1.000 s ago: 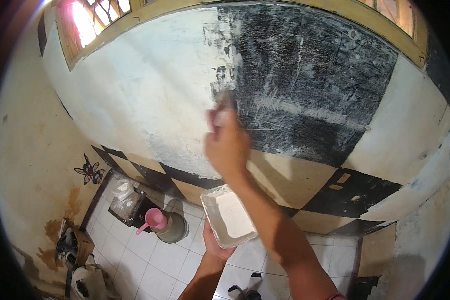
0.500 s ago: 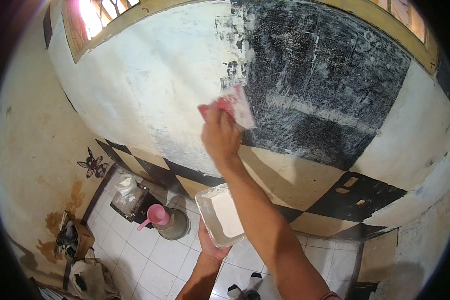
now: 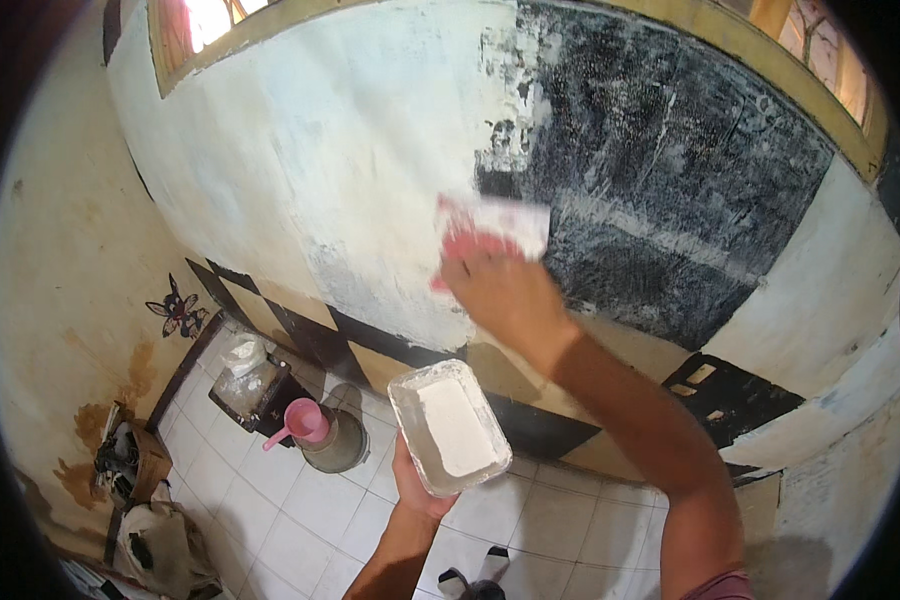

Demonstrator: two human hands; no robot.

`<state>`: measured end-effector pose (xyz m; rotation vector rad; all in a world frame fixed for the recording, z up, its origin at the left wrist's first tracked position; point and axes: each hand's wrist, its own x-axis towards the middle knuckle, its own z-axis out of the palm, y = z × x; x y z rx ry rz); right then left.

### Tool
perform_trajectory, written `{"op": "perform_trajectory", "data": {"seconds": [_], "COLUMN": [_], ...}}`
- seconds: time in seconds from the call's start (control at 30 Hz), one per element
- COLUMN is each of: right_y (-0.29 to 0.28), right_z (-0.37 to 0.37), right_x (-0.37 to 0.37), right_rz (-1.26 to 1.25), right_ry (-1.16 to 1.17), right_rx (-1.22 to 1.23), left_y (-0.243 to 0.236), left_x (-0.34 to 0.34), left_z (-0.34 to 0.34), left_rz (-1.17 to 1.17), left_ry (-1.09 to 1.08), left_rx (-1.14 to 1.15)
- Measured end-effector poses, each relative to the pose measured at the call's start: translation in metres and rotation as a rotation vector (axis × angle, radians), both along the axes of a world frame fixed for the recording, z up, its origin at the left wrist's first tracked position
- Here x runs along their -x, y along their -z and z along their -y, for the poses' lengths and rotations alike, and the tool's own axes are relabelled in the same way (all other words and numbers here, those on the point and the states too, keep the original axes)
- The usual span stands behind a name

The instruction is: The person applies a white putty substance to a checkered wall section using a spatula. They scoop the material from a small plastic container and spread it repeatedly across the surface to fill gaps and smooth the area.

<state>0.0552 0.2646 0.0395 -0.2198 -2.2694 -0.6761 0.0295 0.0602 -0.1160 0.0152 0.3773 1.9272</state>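
Note:
My right hand (image 3: pixel 500 295) grips a red scraper (image 3: pixel 492 222) smeared with white paste, its blade against the wall where the white coating (image 3: pixel 320 150) meets a rough black patch (image 3: pixel 650 180). A small black square shows just above the blade. Lower down, my left hand (image 3: pixel 420 480) is closed around the underside of a rectangular container (image 3: pixel 451 426) that holds smooth white paste and has crusted rims. The scraper's handle is partly hidden by my fingers.
On the tiled floor (image 3: pixel 300 510) stand a dark box (image 3: pixel 238 405) with a bag on it, a grey bucket (image 3: pixel 335 452) and a pink dipper (image 3: pixel 305 420). A cardboard box (image 3: pixel 148 460) and sack (image 3: pixel 165 550) lie along the left wall (image 3: pixel 70 250). Framed windows (image 3: pixel 810 60) top the wall.
My right hand and scraper have moved right, and the blade has turned from slanted to nearly level. A dark square now shows above it. The container stays low, now less covered by my forearm.

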Motion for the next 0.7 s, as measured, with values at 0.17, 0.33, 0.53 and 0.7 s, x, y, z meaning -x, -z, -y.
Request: {"op": "perform_trajectory", "data": {"seconds": [0.17, 0.33, 0.53, 0.7], "right_y": [0.019, 0.002, -0.124, 0.009], "right_z": [-0.071, -0.008, -0.023, -0.056], "right_x": [-0.020, -0.037, -0.061, -0.075], "right_rz": [0.329, 0.263, -0.003, 0.197], "right_ry": [0.208, 0.069, 0.305, 0.100], "right_rx": [0.010, 0.114, 0.130, 0.123], "left_y": [0.003, 0.005, 0.009, -0.001], "left_x": [-0.012, -0.002, -0.004, -0.007], "left_z": [-0.010, 0.003, -0.001, -0.006], "left_rz": [0.010, 0.037, 0.058, 0.073], "left_ry": [0.067, 0.047, 0.036, 0.042], "left_rx": [-0.016, -0.005, -0.020, -0.030]}}
